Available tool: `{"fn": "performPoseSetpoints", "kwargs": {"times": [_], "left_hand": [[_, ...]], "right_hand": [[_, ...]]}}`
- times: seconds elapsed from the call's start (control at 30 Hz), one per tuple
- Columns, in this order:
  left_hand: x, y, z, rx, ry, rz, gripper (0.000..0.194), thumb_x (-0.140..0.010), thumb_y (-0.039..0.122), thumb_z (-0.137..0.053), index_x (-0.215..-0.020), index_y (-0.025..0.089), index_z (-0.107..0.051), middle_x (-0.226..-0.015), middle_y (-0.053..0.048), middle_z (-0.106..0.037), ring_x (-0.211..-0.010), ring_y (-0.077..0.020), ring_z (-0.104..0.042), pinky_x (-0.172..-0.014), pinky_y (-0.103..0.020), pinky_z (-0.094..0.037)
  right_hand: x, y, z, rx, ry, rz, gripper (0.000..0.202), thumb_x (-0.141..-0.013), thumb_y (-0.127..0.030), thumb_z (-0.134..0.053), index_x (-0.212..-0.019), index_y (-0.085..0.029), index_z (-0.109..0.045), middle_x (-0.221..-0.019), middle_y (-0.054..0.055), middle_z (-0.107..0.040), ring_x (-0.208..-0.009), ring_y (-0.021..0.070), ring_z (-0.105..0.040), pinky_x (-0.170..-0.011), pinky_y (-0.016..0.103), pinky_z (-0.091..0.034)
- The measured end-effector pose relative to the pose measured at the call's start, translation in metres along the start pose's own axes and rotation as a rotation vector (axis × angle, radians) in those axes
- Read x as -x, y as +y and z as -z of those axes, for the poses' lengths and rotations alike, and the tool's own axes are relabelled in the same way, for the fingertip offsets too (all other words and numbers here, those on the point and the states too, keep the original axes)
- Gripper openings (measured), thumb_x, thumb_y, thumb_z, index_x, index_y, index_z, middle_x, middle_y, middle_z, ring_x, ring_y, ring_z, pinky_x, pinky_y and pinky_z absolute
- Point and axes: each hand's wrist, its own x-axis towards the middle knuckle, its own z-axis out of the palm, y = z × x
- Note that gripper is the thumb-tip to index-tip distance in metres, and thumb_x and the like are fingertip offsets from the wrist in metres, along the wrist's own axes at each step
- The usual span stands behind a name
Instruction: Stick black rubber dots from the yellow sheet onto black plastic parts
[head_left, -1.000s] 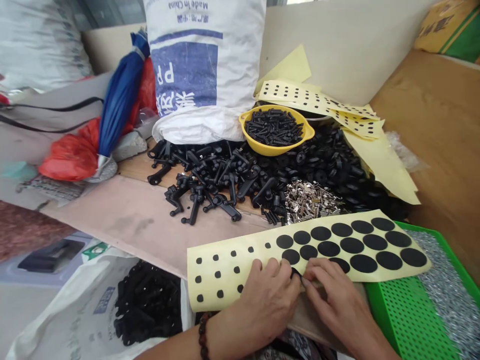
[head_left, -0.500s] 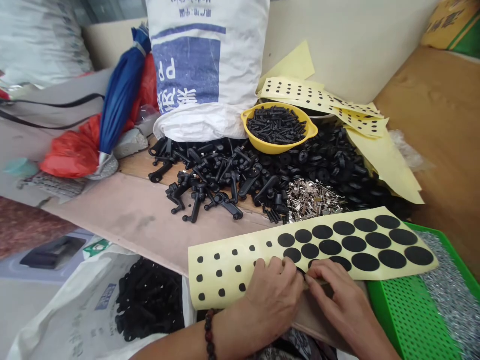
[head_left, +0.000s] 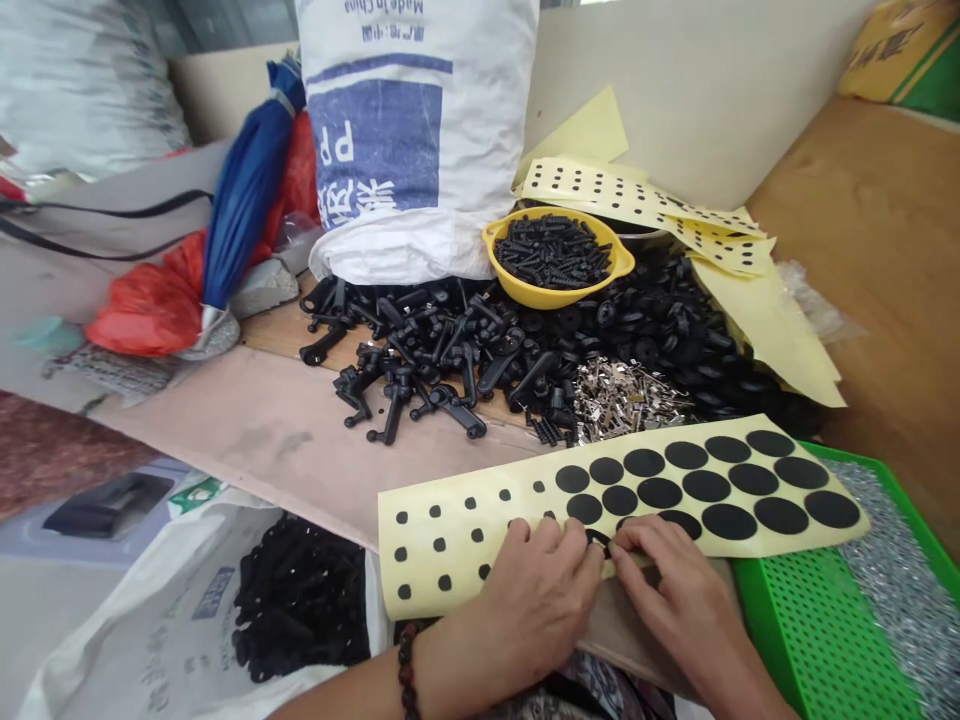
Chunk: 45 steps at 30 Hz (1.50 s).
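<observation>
Pale yellow sheet (head_left: 556, 500) (rows of black dots (head_left: 730, 521)), bright green basket (head_left: 810, 610), blue umbrella (head_left: 251, 190)

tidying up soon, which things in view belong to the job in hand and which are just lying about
In the job:
yellow sheet with black discs, left hand over it, right hand at its near edge
probably black lever-shaped parts, metal pieces, yellow bowl of black ridged pieces, green basket of silvery bits

Apparently just lying about:
blue umbrella
red plastic bag

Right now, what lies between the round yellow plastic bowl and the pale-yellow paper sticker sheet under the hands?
Head view: black plastic parts and a pile of small silvery metal pieces.
</observation>
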Motion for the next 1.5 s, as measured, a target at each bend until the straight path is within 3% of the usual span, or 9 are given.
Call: {"fn": "performPoseSetpoints", "kwargs": {"times": [0.33,0.63,0.83,1.03,1.3,1.5], "left_hand": [[-0.012,0.007,-0.014,-0.005,0.075,0.037,0.018,-0.09,0.023,-0.047,-0.106,0.015,-0.051,-0.094,-0.005,-0.045,-0.077,-0.02,-0.044,-0.056,-0.034,-0.035],[-0.007,0.012,-0.019,-0.025,0.055,0.056,0.021,-0.088,0.024,-0.048,-0.106,0.014,-0.052,-0.103,-0.008,-0.047,-0.078,-0.0204,-0.044,-0.059,-0.034,-0.038],[-0.006,0.012,-0.014,-0.06,0.002,0.026,0.026,-0.088,0.024,-0.048,-0.11,0.012,-0.053,-0.109,-0.011,-0.049,-0.084,-0.0222,-0.045,-0.063,-0.035,-0.04],[0.0,0.004,-0.006,0.015,0.028,-0.018,0.026,-0.093,0.023,-0.041,-0.113,0.011,-0.052,-0.116,-0.011,-0.049,-0.085,-0.0206,-0.046,-0.07,-0.035,-0.041],[0.001,-0.002,0.005,0.077,-0.004,-0.027,0.02,-0.093,0.024,-0.044,-0.108,0.013,-0.051,-0.102,-0.007,-0.052,-0.082,-0.0194,-0.046,-0.067,-0.034,-0.04],[-0.001,-0.001,0.004,0.161,0.019,-0.011,0.012,-0.092,0.022,-0.044,-0.1,0.016,-0.051,-0.094,-0.006,-0.052,-0.079,-0.02,-0.047,-0.065,-0.033,-0.04]], "right_hand": [[-0.004,0.0,0.003,-0.036,-0.015,-0.019,0.017,-0.087,-0.021,-0.046,-0.071,-0.025,-0.05,-0.067,0.002,-0.062,-0.063,0.0199,-0.059,-0.056,0.03,-0.046],[0.007,0.0,0.0,-0.044,0.018,0.069,0.011,-0.09,-0.019,-0.048,-0.081,-0.024,-0.054,-0.08,0.004,-0.064,-0.075,0.0214,-0.06,-0.068,0.035,-0.047],[0.01,0.0,-0.001,-0.051,-0.003,0.082,0.011,-0.091,-0.019,-0.047,-0.083,-0.024,-0.052,-0.081,0.004,-0.063,-0.077,0.0221,-0.059,-0.068,0.036,-0.047],[0.012,-0.002,0.002,-0.103,-0.041,0.083,0.009,-0.09,-0.017,-0.049,-0.086,-0.023,-0.052,-0.083,0.004,-0.063,-0.079,0.0214,-0.059,-0.071,0.036,-0.046],[0.013,-0.002,0.005,-0.131,-0.02,0.079,0.01,-0.089,-0.015,-0.05,-0.084,-0.024,-0.051,-0.077,0.002,-0.062,-0.072,0.0193,-0.059,-0.07,0.034,-0.047],[0.013,-0.002,0.007,-0.161,0.014,0.047,0.01,-0.088,-0.015,-0.052,-0.083,-0.023,-0.054,-0.085,0.005,-0.061,-0.08,0.0217,-0.06,-0.071,0.034,-0.049]]}}
